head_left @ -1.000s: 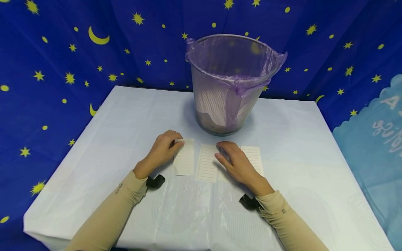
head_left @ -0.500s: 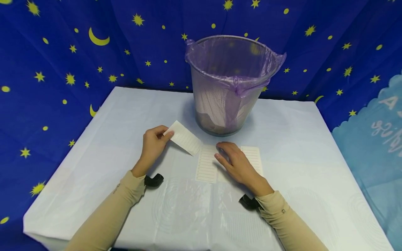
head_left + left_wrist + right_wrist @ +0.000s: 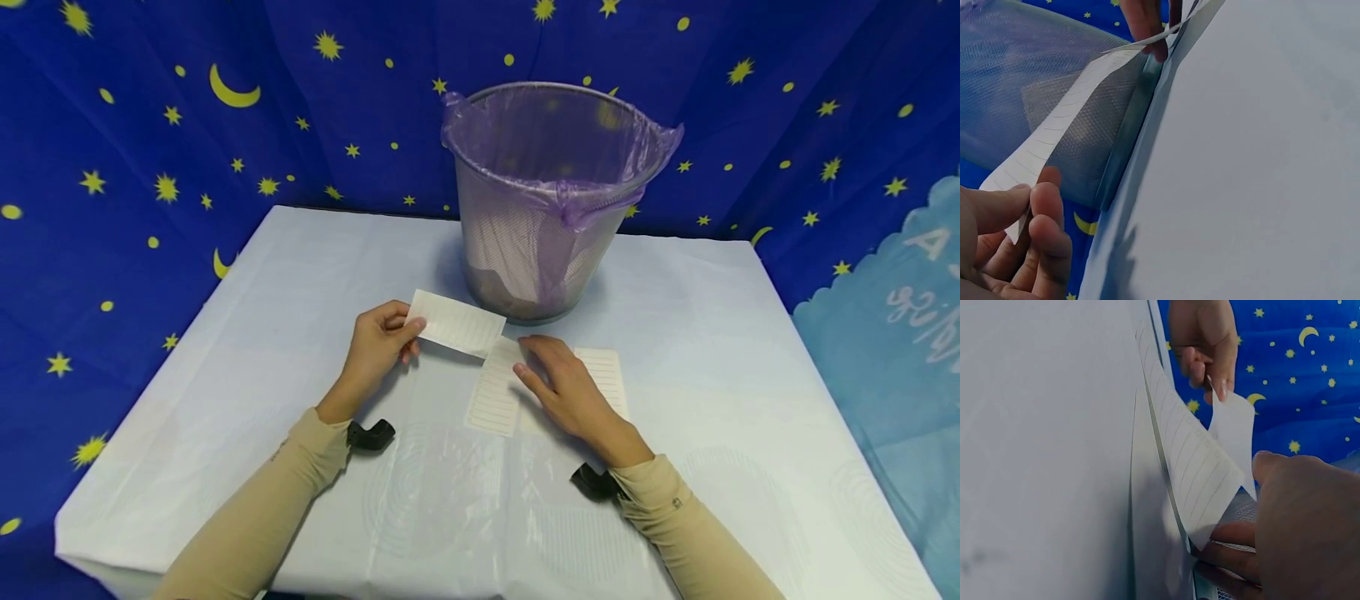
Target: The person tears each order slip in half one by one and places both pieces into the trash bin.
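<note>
“One slip is up, then?”

“Yes, a lined one. The left hand pinches its left end between thumb and fingers, above the table, and its other end slants past the base of the mesh bin. It overlaps the middle slip in the head view; whether the two touch cannot be told.”

“And the others?”

“Two more show. The middle slip runs lengthwise toward the table's near edge, its far end looking raised in the right wrist view. The right slip, toward the table's right edge, is partly covered by the right hand. Whether another sheet hides there is unclear.”

“What does that hand hold?”

“Nothing, apparently. Its thumb stands apart from its fingers, whose tips seem to touch the middle slip's raised end.”

“So how far along is the work?”

“Early, by the look of it: one slip is picked up, a second seems only partly lifted, and the right one lies flat. The bin stands close to the table's far edge, purple liner over its rim; something brownish shows through the mesh, not clearly enough to name.”
</note>
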Tool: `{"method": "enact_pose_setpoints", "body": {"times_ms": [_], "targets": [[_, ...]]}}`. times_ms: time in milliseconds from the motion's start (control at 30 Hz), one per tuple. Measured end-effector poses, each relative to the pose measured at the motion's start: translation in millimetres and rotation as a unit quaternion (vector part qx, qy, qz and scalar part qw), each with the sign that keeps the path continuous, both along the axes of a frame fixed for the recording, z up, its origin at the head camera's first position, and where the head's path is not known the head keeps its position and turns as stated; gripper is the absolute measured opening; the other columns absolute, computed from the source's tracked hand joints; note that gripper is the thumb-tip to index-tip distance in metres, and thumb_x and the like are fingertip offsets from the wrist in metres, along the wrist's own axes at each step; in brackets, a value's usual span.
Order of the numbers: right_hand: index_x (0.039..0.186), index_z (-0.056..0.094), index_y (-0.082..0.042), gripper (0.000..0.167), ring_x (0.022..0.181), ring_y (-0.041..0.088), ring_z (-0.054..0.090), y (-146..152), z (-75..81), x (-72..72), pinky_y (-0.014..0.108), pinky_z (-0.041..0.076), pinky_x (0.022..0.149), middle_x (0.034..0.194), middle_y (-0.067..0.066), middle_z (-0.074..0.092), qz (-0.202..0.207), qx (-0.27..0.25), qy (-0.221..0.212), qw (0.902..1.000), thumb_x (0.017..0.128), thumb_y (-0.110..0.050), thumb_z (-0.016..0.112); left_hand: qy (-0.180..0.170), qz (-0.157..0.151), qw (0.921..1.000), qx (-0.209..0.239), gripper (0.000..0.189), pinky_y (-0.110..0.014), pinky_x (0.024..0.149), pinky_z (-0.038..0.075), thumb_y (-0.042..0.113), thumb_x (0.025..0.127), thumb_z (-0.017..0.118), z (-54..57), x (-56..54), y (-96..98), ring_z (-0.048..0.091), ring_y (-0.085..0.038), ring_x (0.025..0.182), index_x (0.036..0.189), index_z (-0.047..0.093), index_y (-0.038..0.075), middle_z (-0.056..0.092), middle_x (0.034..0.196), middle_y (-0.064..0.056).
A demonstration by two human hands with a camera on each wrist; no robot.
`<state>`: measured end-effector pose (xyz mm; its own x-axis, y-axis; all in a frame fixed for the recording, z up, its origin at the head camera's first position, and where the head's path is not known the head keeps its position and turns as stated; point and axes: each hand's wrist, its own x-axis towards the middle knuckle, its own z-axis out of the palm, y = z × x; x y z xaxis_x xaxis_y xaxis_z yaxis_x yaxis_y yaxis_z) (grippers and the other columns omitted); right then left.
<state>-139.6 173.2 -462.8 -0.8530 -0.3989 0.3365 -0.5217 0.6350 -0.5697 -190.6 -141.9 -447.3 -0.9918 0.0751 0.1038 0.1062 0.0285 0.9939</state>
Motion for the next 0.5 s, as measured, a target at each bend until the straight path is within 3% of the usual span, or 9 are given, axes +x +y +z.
{"method": "enact_pose_setpoints", "body": {"times_ms": [167,300,400,500], "targets": [[0.142,0.060,0.000,0.048,0.139,0.034,0.055,0.1,-0.9,-0.5,0.052,0.042,0.117,0.143,0.018,0.062,0.001,0.004,0.007,1.0000,0.103,-0.025,0.070,0.036,0.037,0.9986,-0.010,0.019,-0.025,0.045,0.049,0.006,0.100,0.072,1.2,0.4,0.4,0.062,-0.017,0.051,0.107,0.069,-0.011,0.068,0.081,-0.033],[0.141,0.061,0.002,0.049,0.137,0.035,0.056,-0.1,-1.7,-1.2,0.052,0.043,0.115,0.141,0.019,0.063,0.001,0.007,0.019,0.9998,0.101,-0.024,0.073,0.048,0.081,0.9955,-0.001,0.018,-0.025,0.046,0.049,0.004,0.099,0.072,1.4,0.1,-0.8,0.063,-0.018,0.052,0.108,0.068,-0.011,0.070,0.085,-0.029],[0.141,0.061,0.001,0.050,0.137,0.035,0.056,-0.3,-1.4,-1.1,0.052,0.043,0.116,0.141,0.019,0.063,-0.001,0.007,0.016,0.9998,0.101,-0.025,0.073,0.040,0.086,0.9953,0.018,0.019,-0.025,0.046,0.049,0.004,0.099,0.073,0.4,0.5,0.0,0.064,-0.018,0.053,0.108,0.068,-0.011,0.072,0.086,-0.022],[0.142,0.060,0.000,0.050,0.139,0.035,0.055,-0.4,-0.7,-0.7,0.052,0.042,0.117,0.143,0.018,0.062,-0.004,0.005,0.011,0.9999,0.102,-0.026,0.071,0.033,0.068,0.9967,0.031,0.020,-0.026,0.046,0.050,0.006,0.099,0.072,-1.8,2.6,3.4,0.064,-0.017,0.053,0.110,0.067,-0.011,0.072,0.083,-0.018]]}}
